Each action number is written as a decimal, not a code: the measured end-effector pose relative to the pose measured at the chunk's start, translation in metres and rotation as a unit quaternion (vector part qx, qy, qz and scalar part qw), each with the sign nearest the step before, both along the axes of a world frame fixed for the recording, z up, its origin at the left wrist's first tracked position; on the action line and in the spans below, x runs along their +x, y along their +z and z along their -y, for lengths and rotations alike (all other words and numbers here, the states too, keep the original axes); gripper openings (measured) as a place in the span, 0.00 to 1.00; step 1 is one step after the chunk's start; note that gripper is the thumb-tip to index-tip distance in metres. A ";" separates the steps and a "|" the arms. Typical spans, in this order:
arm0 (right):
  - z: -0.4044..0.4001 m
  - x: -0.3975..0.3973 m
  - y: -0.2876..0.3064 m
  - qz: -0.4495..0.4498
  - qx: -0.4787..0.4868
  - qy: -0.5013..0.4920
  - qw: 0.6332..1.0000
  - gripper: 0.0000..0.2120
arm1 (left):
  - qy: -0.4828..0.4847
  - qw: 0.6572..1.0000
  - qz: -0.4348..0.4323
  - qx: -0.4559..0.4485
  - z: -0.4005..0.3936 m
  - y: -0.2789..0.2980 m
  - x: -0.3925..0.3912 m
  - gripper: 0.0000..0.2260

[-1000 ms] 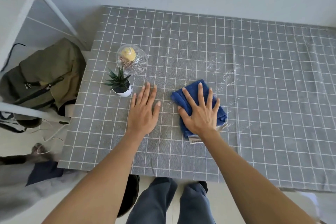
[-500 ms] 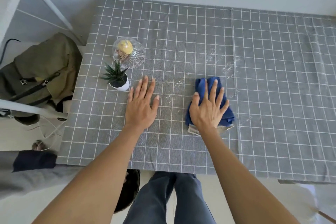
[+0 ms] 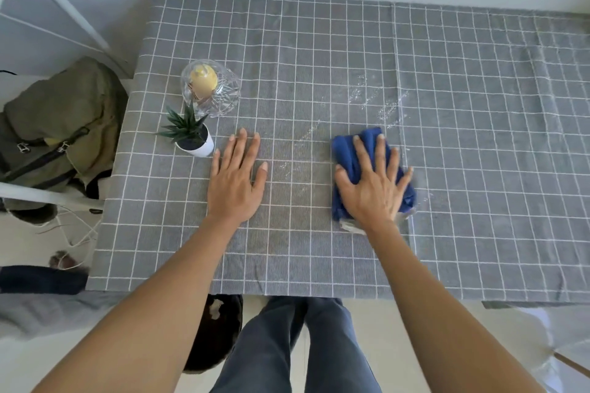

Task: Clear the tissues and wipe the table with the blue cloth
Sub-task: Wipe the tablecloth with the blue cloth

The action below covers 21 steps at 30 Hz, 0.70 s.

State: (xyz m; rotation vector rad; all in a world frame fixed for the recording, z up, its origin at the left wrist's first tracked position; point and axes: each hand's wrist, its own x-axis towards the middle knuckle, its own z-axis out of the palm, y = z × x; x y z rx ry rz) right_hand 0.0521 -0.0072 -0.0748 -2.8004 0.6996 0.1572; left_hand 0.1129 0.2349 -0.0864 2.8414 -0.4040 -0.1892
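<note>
A blue cloth (image 3: 346, 153) lies bunched on the grey checked tablecloth (image 3: 479, 137), near the table's middle. My right hand (image 3: 373, 188) presses flat on the cloth with fingers spread. To its left, my left hand (image 3: 236, 182) rests flat on the tablecloth with fingers straight. White smears and specks (image 3: 380, 99) mark the fabric just beyond the cloth. A pale scrap (image 3: 351, 226) peeks out under the cloth's near edge. No tissues show on the table.
A small potted plant (image 3: 191, 137) in a white pot and a clear glass dome (image 3: 209, 91) over a yellow object stand at the left. An olive backpack (image 3: 60, 124) sits on the floor beside the table's left edge. The wall runs behind.
My right hand has slid the blue cloth to the right, away from my left hand. The left hand has stayed flat in place.
</note>
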 end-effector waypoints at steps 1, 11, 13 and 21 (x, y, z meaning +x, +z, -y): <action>0.014 -0.004 0.000 -0.008 0.000 -0.033 0.999 0.33 | -0.001 1.000 0.000 0.001 0.000 0.000 0.000 0.26; -0.004 0.001 0.008 0.016 0.048 -0.062 0.997 0.29 | 0.003 1.000 0.002 0.007 0.001 0.000 -0.001 0.25; -0.029 0.004 0.009 0.018 0.053 0.017 0.998 0.28 | 0.005 1.000 0.005 0.008 0.002 0.000 -0.001 0.25; -0.027 -0.004 0.004 0.019 0.027 0.078 0.996 0.29 | 0.003 1.000 0.010 0.002 0.001 -0.001 -0.001 0.26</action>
